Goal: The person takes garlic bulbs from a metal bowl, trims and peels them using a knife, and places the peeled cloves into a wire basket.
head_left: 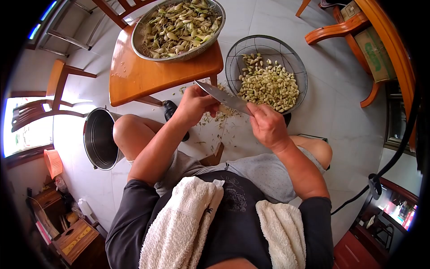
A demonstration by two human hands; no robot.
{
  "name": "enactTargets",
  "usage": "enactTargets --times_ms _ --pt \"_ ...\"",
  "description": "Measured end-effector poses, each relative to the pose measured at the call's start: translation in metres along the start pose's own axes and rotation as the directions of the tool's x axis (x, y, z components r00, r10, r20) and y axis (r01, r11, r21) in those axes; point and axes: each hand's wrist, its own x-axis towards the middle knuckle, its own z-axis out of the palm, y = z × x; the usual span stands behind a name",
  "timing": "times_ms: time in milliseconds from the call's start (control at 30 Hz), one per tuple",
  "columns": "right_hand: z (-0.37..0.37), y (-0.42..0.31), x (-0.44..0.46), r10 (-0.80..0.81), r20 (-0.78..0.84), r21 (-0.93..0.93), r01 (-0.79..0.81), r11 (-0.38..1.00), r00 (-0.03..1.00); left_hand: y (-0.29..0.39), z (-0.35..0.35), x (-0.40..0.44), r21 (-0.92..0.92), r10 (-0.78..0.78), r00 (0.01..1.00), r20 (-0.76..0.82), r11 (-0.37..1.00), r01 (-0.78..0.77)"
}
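White terry towel (181, 224) drapes the chest. Near a glossy orange wooden chair (148, 78), right fingers (261, 112) clench a broad steel knife (226, 97); left fingers (209, 101) curl beside its blade, contents unclear. Stringy green-white bulbs (179, 27) top the chair; smooth pale ones (268, 85) lie beside it.

The right hand (267, 126) grips the handle of a knife (227, 98), its blade slanting far and left over the left hand (195, 106), whose curled fingers are partly hidden. Trimming scraps (232, 112) litter the tiled floor (342, 105) beyond the hands. At far left, a wooden chair (126, 83) bears a metal colander (193, 55) heaped with stemmed bulbs (181, 28); to its right, a round basket (293, 56) holds trimmed pale bulbs (268, 85). A metal bucket (101, 140) stands left of the person's knee.
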Motion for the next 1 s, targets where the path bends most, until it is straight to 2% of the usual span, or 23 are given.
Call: enactTargets --times_ms 100,200,300,400,500,600,700,800,1000 --pt "0.006 0.001 -0.004 0.071 0.042 0.078 -0.075 0.994 0.997 -0.007 -0.01 0.002 0.077 -0.014 1.0 0.01 0.997 0.013" --pt "0.022 0.021 -0.019 0.295 0.272 0.021 -0.312 0.95 0.916 0.001 -0.006 -0.006 -0.034 -0.044 0.997 0.069 0.998 0.046" --pt "0.02 0.017 -0.021 0.36 0.23 0.076 -0.385 0.92 0.904 0.002 -0.01 -0.008 -0.133 0.031 0.995 0.098 0.991 -0.018" --pt "0.014 0.013 -0.014 0.374 0.208 0.079 -0.396 0.915 0.904 0.004 -0.007 -0.009 -0.205 0.014 0.996 0.084 0.979 0.004" --pt "0.012 0.014 -0.008 0.44 0.24 0.164 -0.483 0.86 0.865 -0.002 -0.009 -0.006 -0.248 0.056 0.989 0.139 0.969 -0.02" --pt "0.01 0.014 -0.003 0.464 0.238 0.212 -0.512 0.832 0.853 -0.013 -0.014 0.0 -0.28 0.031 0.994 0.107 0.96 0.0" --pt "0.008 0.014 0.0 0.469 0.241 0.25 -0.521 0.816 0.85 -0.017 -0.013 0.003 -0.396 -0.05 0.998 0.05 0.916 0.065" --pt "0.004 0.013 0.001 0.466 0.238 0.238 -0.516 0.823 0.852 -0.022 -0.016 0.005 -0.469 -0.128 0.988 0.082 0.87 0.151" --pt "0.006 0.012 -0.004 0.499 0.267 0.36 -0.566 0.742 0.825 -0.023 -0.008 0.005 -0.56 -0.215 0.977 -0.003 0.809 0.177"
